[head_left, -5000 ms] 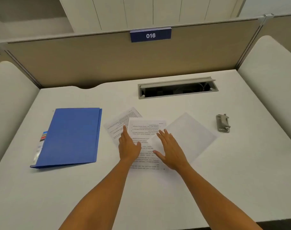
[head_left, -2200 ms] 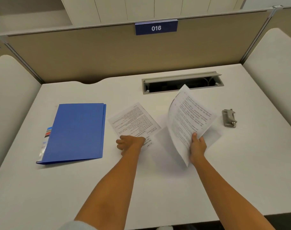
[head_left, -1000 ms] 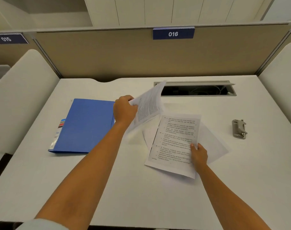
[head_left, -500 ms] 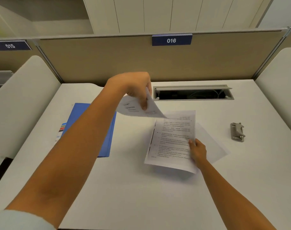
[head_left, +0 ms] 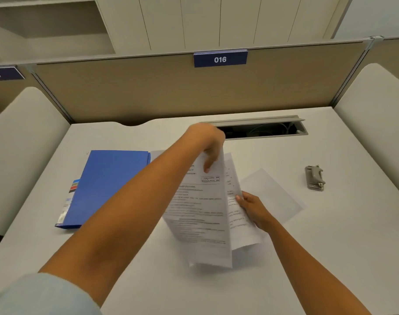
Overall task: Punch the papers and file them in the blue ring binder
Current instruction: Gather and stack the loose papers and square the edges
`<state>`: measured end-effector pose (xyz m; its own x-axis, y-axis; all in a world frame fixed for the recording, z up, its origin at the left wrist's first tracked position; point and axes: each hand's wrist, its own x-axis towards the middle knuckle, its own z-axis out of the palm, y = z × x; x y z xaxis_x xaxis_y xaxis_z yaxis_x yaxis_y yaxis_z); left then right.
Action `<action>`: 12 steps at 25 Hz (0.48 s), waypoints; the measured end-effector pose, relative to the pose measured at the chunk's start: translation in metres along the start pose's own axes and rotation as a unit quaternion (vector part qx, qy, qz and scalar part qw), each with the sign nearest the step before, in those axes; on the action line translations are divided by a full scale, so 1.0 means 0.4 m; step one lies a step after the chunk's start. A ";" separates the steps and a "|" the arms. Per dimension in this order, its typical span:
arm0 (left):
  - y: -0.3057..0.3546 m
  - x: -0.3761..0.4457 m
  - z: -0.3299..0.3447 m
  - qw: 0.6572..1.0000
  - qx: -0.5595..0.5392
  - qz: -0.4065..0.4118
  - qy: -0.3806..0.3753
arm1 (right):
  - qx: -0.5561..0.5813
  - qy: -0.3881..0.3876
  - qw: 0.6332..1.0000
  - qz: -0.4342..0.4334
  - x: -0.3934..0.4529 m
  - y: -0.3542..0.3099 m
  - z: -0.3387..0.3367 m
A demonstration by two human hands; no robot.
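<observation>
My left hand [head_left: 208, 142] pinches the top edge of a printed sheet [head_left: 200, 214] and holds it hanging above the desk's middle. Under it lies a second printed sheet [head_left: 239, 226], which my right hand [head_left: 253, 209] grips at its right edge. A blank sheet [head_left: 273, 196] lies flat beneath, sticking out to the right. The closed blue ring binder [head_left: 105, 185] lies flat on the left, partly hidden by my left forearm. The grey hole punch [head_left: 315, 178] sits apart at the right.
The white desk [head_left: 330, 246] has an open cable tray [head_left: 262, 128] at the back. A beige partition [head_left: 148, 92] with a "016" sign closes the rear, and padded side panels [head_left: 23, 144] flank both sides.
My left hand carried its sheet rightward from above the binder and now hangs it over the sheet that my right hand holds. The right hand stayed in place.
</observation>
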<state>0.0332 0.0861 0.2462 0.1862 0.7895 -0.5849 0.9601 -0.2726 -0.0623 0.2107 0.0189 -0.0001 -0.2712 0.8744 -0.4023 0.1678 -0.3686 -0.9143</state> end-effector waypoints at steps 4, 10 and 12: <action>0.000 0.092 0.111 0.998 -0.056 0.018 0.036 | 0.030 -0.037 0.998 0.028 -0.005 -0.016 0.014; -0.034 0.182 0.214 0.974 -0.190 0.014 0.126 | 0.044 -0.037 0.997 0.056 0.001 0.008 0.024; -0.041 0.205 0.236 0.964 -0.217 0.002 0.152 | 0.043 -0.032 0.997 0.059 0.004 0.012 0.027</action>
<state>0.0131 0.1031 0.1229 0.1789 0.9315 -0.3168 0.9440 -0.0718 0.3220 0.2009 0.0151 -0.0056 -0.3147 0.8021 -0.5074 0.1211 -0.4963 -0.8597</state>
